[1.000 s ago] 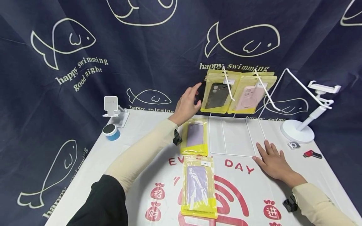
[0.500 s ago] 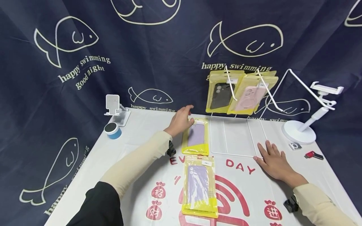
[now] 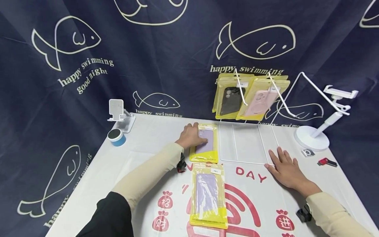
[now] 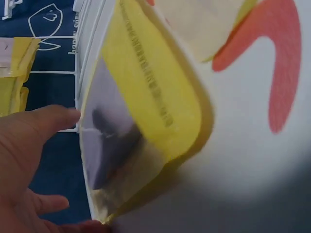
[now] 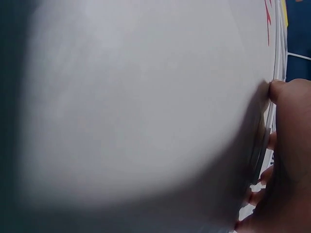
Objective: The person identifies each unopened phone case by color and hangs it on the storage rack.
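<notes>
A phone case in a yellow-and-clear pouch [image 3: 211,154] lies flat at the back middle of the table. My left hand [image 3: 189,136] reaches over its left edge, thumb across the lilac case and fingertips at the pouch's far end; part of the pouch is hidden beneath. In the left wrist view the thumb and fingers stand apart around the pouch [image 4: 155,92]. Closer to me lies a second pouch [image 3: 207,194] with a lilac case. My right hand [image 3: 285,171] rests palm down with spread fingers by the front corner of the white wire rack [image 3: 242,162].
From the rack's two prongs hang pouches with a black case [image 3: 230,102] and a pink case [image 3: 260,102]. At right are a white stand [image 3: 312,138], a small silver square [image 3: 308,152] and a red-black object [image 3: 327,161]. A phone stand [image 3: 116,110] and blue tub [image 3: 116,137] stand left.
My left hand has come down and toward me from beside the hanging pouches onto the far lilac-case pouch. My right hand stays in place. The hanging pouches have shifted slightly.
</notes>
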Available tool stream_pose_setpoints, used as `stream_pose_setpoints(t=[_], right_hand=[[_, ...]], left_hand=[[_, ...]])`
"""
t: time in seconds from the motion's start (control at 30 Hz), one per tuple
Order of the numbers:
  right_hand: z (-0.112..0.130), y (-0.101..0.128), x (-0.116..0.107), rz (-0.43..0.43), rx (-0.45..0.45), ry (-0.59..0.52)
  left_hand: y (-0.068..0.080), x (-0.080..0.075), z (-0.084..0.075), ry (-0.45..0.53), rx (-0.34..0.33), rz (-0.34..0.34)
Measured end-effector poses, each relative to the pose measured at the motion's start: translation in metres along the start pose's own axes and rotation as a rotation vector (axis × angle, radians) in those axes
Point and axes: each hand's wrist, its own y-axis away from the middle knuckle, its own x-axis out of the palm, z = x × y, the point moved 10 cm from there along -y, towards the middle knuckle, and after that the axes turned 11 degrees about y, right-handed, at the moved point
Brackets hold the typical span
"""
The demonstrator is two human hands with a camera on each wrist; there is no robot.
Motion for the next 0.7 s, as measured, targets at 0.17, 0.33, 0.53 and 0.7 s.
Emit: stream_pose_setpoints(t=[0.17, 0.33, 0.53, 0.7], right_hand=[[0.0, 0.0, -0.001, 0.0, -0.002, 0.0], [0.001, 0.0, -0.002, -0.002, -0.004, -0.001], [0.001, 0.0, -0.002, 0.002, -0.004, 0.001], [0.002, 0.0, -0.002, -0.001, -0.001, 0.003]], left_hand=[[0.001, 0.013, -0.002, -0.083, -0.088, 0.012], [0.0, 0.021, -0.009, -0.164, -0.128, 0.018], [0.001, 0.023, -0.015, -0.155, -0.147, 0.021], [0.0, 0.022, -0.016, -0.084, -0.164, 0.018]])
